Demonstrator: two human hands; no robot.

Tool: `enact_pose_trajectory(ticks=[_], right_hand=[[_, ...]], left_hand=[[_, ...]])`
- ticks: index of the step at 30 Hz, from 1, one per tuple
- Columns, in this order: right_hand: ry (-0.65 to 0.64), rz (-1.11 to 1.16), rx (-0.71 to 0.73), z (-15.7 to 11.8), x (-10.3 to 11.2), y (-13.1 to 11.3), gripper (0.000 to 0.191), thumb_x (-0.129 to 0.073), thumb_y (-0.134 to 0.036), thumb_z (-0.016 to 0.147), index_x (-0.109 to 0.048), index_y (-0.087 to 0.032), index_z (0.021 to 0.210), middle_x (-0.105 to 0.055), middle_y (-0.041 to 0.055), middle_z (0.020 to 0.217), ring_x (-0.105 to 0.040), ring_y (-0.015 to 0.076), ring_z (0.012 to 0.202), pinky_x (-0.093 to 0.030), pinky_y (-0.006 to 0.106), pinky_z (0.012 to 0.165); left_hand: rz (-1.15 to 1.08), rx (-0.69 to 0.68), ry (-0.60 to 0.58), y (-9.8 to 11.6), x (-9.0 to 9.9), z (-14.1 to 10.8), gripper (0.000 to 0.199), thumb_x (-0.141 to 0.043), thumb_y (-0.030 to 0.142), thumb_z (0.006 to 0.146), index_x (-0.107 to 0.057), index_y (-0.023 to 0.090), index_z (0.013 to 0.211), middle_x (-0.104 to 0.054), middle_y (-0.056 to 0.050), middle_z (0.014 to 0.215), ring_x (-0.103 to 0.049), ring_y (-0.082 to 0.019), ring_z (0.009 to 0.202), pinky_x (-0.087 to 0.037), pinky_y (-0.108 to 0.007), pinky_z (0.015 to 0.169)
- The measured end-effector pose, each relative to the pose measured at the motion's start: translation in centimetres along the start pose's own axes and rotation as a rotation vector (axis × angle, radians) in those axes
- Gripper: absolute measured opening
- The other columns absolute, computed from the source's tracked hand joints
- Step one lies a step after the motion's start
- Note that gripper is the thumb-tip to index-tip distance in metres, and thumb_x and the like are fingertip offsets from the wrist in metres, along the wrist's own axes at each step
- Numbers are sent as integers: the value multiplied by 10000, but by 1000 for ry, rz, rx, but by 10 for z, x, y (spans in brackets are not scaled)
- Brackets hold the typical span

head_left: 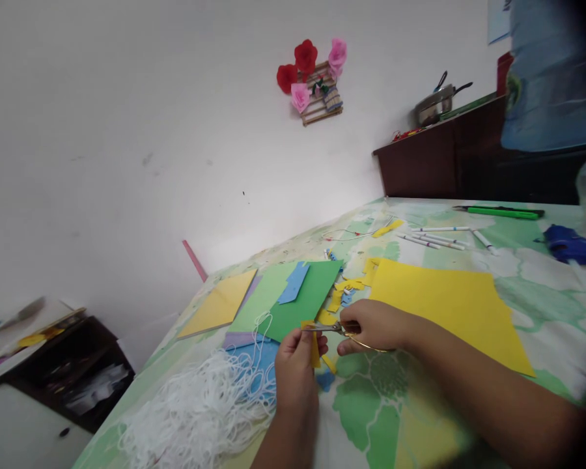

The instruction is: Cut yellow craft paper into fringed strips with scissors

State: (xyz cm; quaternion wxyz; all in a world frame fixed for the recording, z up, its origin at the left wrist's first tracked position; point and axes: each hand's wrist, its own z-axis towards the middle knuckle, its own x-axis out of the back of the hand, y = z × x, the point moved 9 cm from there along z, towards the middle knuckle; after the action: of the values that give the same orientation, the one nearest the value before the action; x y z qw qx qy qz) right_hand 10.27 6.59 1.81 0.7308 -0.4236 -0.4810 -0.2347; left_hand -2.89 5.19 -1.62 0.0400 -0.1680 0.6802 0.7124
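Yellow strip (315,353) is pinched in your left grip (295,368) above the worktop (361,417), your right grip (376,322) holding scissors (329,327) at it; white string (195,404) crowds the left edge, green paper (317,293) lies just beyond your hands.

Soft, even light filled the room, brightest low on the white wall (293,202), which greyed toward the upper left. Shadows on the table (366,397) were faint, though the shelf (97,342) was dark inside. Detail around the scissors (328,327) looked soft, and strands of string (190,410) blurred together. The wide lens stretched the edges; black blur darkened the right margin.
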Motion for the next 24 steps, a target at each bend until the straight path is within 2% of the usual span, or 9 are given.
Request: enact_pose_trajectory(ticks=[6, 15, 24], right_hand=[[10, -5, 4, 0, 0, 0, 410, -506, -584, 597, -521, -176, 639, -499, -11, 590, -388, 94, 489, -209, 184, 421], [9, -20, -5, -3, 3, -2, 441, -498, -612, 582, -526, -178, 652, -506, -6, 601, -405, 104, 501, -218, 191, 424], [3, -16, 22, -2, 1, -1, 444, -473, -623, 601, -514, -181, 618, -475, -22, 552, -380, 92, 471, -209, 188, 414]], left_hand=[[76, 7, -61, -2, -5, -1, 220, -612, 347, 590, -576, 132, 622, -590, 0, 529, -544, -89, 508, -427, -219, 546], [28, 6, -13, 2, -4, -3, 199, -626, 327, 568, -570, 139, 603, -586, 1, 519, -540, -98, 511, -427, -232, 554], [41, -7, -67, 1, -8, -3, 195, -612, 324, 598, -571, 134, 590, -580, -4, 513, -529, -95, 503, -413, -219, 528]])
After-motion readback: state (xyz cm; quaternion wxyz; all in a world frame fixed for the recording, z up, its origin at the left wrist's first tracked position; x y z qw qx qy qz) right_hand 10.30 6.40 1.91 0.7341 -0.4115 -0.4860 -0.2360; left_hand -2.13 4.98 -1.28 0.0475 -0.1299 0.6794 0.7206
